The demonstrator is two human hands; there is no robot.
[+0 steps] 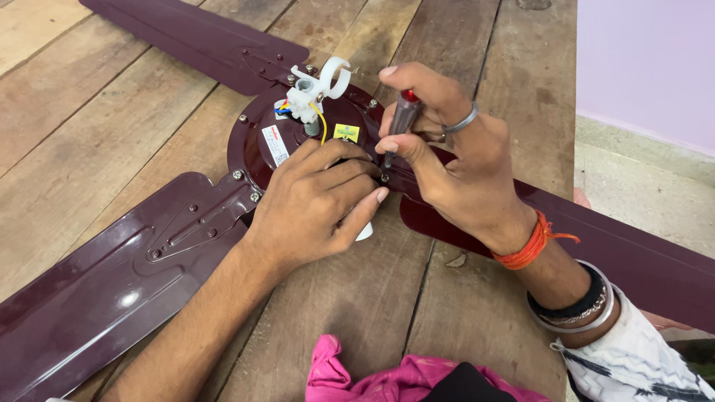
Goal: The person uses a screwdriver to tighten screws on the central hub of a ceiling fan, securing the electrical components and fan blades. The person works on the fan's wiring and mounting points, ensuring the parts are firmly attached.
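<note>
1. Ceiling fan motor hub (261, 141), maroon and round, lay flat on the wooden plank table (97, 97), a little above the middle of the view; every place below is told from this hub.
2. Left of the hub and lower, one maroon blade (112, 283) ran out toward the bottom left corner, its bracket screwed to the hub's rim.
3. Above and left of the hub, a second blade (194, 37) reached toward the top edge.
4. On top of the hub stood a white plastic wiring piece (316, 85) with yellow, blue and red wires at its foot; a white label and a small yellow sticker (346, 132) lay on the hub's face beside it.
5. Over the hub's near edge rested the left hand (316, 205), fingers curled and pressed down on the hub, covering a small white part whose shape could not be told.
6. At the hub's right edge the right hand (454, 167) pinched a screwdriver (402, 119) with a clear handle and red cap between thumb and fingers, its tip set down at a screw on the rim.
7. Right of the hub, a third blade (640, 260) passed under that wrist, which wore an orange thread and bangles.
8. Below the hub, at the bottom edge, lay pink cloth (372, 380).
</note>
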